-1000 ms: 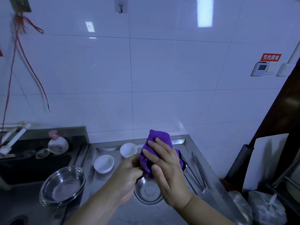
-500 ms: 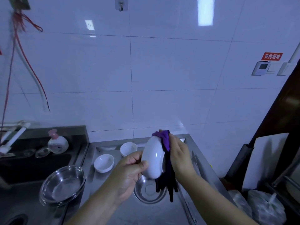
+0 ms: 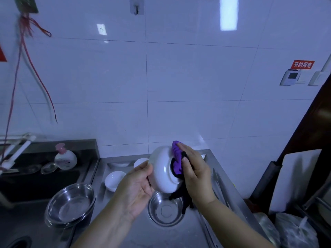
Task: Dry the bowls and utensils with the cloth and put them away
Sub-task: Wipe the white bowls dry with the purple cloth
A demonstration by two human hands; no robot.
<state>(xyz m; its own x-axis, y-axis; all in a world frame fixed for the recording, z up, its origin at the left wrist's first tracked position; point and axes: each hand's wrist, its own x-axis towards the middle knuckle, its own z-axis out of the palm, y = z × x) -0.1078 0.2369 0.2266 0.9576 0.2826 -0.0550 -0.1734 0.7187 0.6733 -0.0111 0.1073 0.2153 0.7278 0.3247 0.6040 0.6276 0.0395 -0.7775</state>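
Observation:
My left hand point(image 3: 137, 188) grips a white bowl point(image 3: 162, 170) by its rim, turned on its side with its base facing right, above the steel counter. My right hand point(image 3: 194, 171) presses a purple cloth point(image 3: 176, 158) with a black edge against the bowl's base; the cloth's dark end hangs down below. Under the hands sits a small steel bowl point(image 3: 165, 211). Two small white bowls stand behind: one point(image 3: 114, 179) at the left, another point(image 3: 140, 161) partly hidden by the held bowl. Metal utensils point(image 3: 219, 181) lie along the counter's right edge.
Stacked large steel bowls point(image 3: 70, 204) sit at the left of the steel counter point(image 3: 125, 228). A soap bottle point(image 3: 65, 157) stands by the dark sink point(image 3: 35, 181). A white board point(image 3: 295, 181) leans at the right, with plastic bags point(image 3: 293, 233) below it. The tiled wall is close behind.
One second ago my right hand covered the bowl with the cloth. The bowl has since been turned on its side, base to the right, and the cloth now rubs its base.

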